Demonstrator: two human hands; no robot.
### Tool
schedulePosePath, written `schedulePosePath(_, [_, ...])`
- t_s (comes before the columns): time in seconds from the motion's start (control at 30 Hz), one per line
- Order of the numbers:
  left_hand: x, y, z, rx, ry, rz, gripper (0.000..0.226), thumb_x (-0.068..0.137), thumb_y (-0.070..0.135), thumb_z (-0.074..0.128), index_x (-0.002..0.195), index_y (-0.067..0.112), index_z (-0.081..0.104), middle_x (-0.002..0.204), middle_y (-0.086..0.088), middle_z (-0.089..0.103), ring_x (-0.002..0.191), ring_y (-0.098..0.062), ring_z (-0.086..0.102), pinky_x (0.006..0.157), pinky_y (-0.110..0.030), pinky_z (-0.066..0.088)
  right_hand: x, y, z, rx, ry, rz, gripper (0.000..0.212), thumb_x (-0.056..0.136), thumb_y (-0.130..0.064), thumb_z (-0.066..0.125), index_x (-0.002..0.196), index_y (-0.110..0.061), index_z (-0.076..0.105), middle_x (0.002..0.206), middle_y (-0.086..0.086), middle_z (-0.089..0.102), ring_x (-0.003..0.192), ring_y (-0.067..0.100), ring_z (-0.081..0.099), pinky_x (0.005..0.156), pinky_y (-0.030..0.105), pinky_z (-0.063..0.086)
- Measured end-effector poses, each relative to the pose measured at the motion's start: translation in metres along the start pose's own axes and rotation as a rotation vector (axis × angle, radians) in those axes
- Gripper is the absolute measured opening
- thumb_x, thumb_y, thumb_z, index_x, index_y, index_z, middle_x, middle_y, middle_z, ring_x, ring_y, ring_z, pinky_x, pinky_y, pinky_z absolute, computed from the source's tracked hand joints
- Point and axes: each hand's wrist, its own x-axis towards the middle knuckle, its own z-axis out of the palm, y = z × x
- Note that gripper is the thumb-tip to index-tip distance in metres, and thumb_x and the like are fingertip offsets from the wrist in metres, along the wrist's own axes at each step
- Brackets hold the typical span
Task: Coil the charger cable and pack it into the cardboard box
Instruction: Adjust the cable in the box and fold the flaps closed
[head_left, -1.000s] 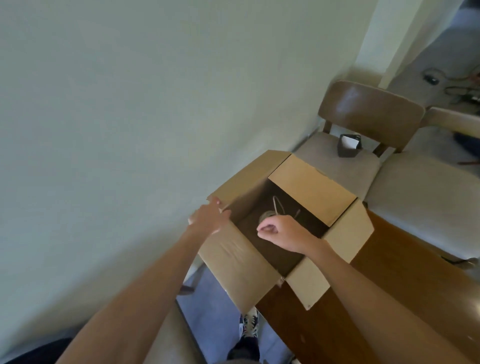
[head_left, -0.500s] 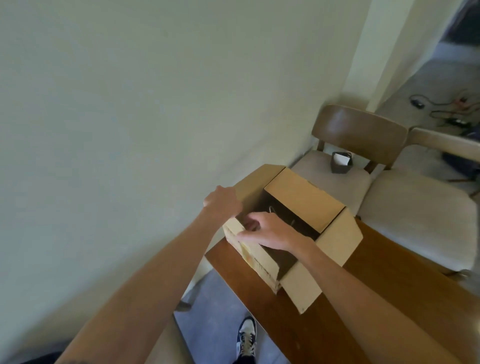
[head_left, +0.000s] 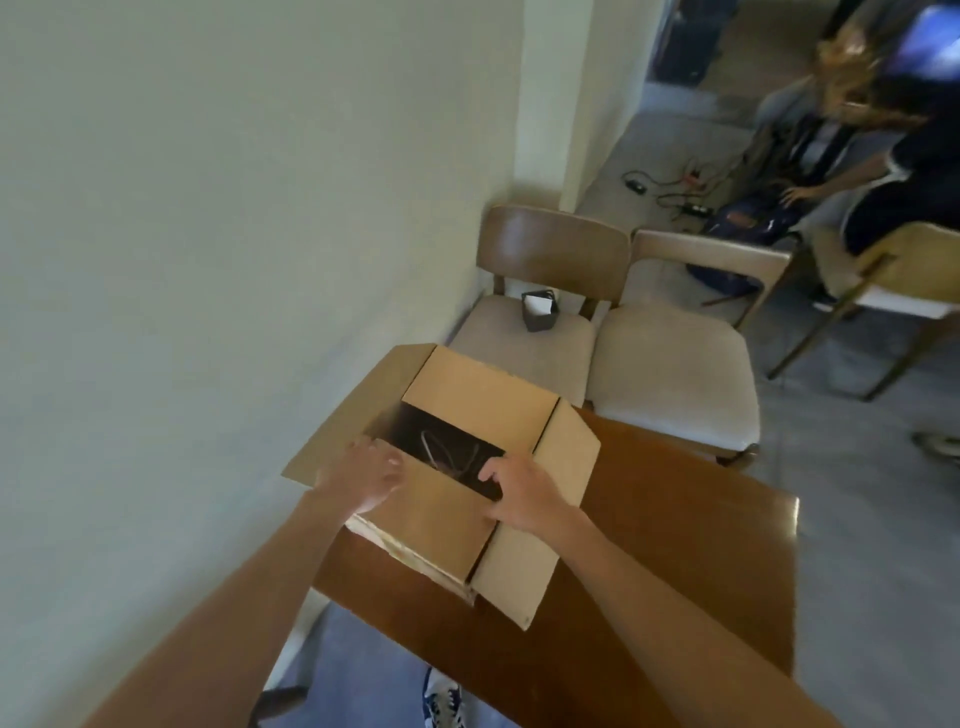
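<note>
The cardboard box (head_left: 480, 400) stands on the near left corner of a brown wooden table (head_left: 665, 525). Inside its dark opening lies the coiled charger cable (head_left: 441, 453), partly hidden. The near flap (head_left: 436, 519) is folded in over the opening. My left hand (head_left: 370, 475) holds that flap at its left corner. My right hand (head_left: 515, 492) grips the flap's far edge, with fingers curled over it. The far and right flaps stand open.
A pale wall runs close along the left of the box. Two cushioned wooden chairs (head_left: 670, 364) stand past the table, one bearing a small black container (head_left: 540, 310). A person (head_left: 883, 135) sits at the far right, with cables on the floor (head_left: 670, 195).
The near flap, hanging outward one second ago, has been lifted and folded in over the opening by both hands. My right hand has come out of the box onto the flap. The view has tilted up.
</note>
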Motion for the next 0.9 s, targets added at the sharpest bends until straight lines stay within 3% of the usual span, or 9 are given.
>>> schedulePosePath(0.13, [0.014, -0.006, -0.009, -0.072, 0.220, -0.025, 0.027, 0.107, 0.027, 0.051, 0.130, 0.032, 0.064, 0.121, 0.001, 0.069, 0.106, -0.020, 0.067, 0.090, -0.036, 0.060, -0.004, 0.022, 0.010, 0.103, 0.263, 0.153, 0.041, 0.091, -0.032, 0.072, 0.127, -0.018, 0.060, 0.135, 0.007, 0.043, 0.128, 0.030, 0.039, 0.109, 0.042, 0.036])
schedulePosePath(0.23, [0.023, -0.012, -0.022, -0.161, 0.289, -0.059, 0.031, 0.103, 0.031, 0.059, 0.134, 0.029, 0.059, 0.135, -0.008, 0.057, 0.117, -0.026, 0.063, 0.093, -0.037, 0.058, 0.001, 0.033, 0.013, 0.373, 0.307, 0.338, 0.069, 0.089, -0.037, 0.072, 0.146, -0.016, 0.039, 0.146, 0.016, 0.036, 0.136, 0.040, 0.035, 0.111, 0.053, 0.036])
schedulePosePath(0.33, [0.035, -0.022, -0.038, -0.335, 0.157, -0.247, 0.069, 0.090, 0.049, 0.071, 0.149, 0.029, 0.040, 0.144, -0.015, 0.044, 0.127, -0.036, 0.052, 0.103, -0.049, 0.052, 0.007, 0.048, 0.011, 0.578, 0.222, 0.513, 0.113, 0.077, -0.050, 0.083, 0.159, -0.024, 0.009, 0.162, 0.017, 0.024, 0.144, 0.043, 0.033, 0.109, 0.058, 0.039])
schedulePosePath(0.43, [0.042, -0.042, -0.045, -0.613, -0.013, -0.385, 0.106, 0.075, 0.061, 0.081, 0.159, 0.037, 0.020, 0.157, -0.017, 0.032, 0.141, -0.044, 0.039, 0.112, -0.060, 0.040, 0.008, 0.062, 0.011, 0.736, 0.113, 0.616, 0.133, 0.063, -0.062, 0.087, 0.160, -0.032, 0.002, 0.167, 0.014, 0.017, 0.147, 0.043, 0.028, 0.112, 0.060, 0.034])
schedulePosePath(0.53, [0.046, -0.068, -0.038, -0.694, -0.127, -0.425, 0.129, 0.063, 0.072, 0.084, 0.162, 0.042, 0.005, 0.169, -0.015, 0.018, 0.151, -0.046, 0.028, 0.119, -0.065, 0.028, 0.009, 0.065, 0.015, 0.898, 0.071, 0.708, 0.146, 0.050, -0.062, 0.088, 0.160, -0.033, -0.003, 0.169, 0.010, 0.012, 0.149, 0.043, 0.022, 0.117, 0.063, 0.026])
schedulePosePath(0.7, [0.061, -0.086, -0.029, -0.804, -0.262, -0.364, 0.143, 0.059, 0.073, 0.086, 0.162, 0.042, -0.009, 0.174, -0.006, 0.011, 0.154, -0.040, 0.025, 0.123, -0.061, 0.022, 0.009, 0.060, 0.018, 1.017, 0.028, 0.790, 0.150, 0.043, -0.057, 0.090, 0.159, -0.039, -0.003, 0.166, 0.011, 0.019, 0.144, 0.046, 0.029, 0.111, 0.069, 0.032])
schedulePosePath(0.9, [0.069, -0.091, -0.032, -0.602, -0.199, -0.363, 0.148, 0.048, 0.078, 0.086, 0.161, 0.044, -0.003, 0.170, -0.014, 0.017, 0.153, -0.045, 0.023, 0.120, -0.066, 0.023, 0.001, 0.053, 0.006, 0.982, 0.033, 0.804, 0.151, 0.051, -0.055, 0.095, 0.158, -0.037, -0.009, 0.166, 0.011, 0.015, 0.147, 0.045, 0.024, 0.112, 0.068, 0.031])
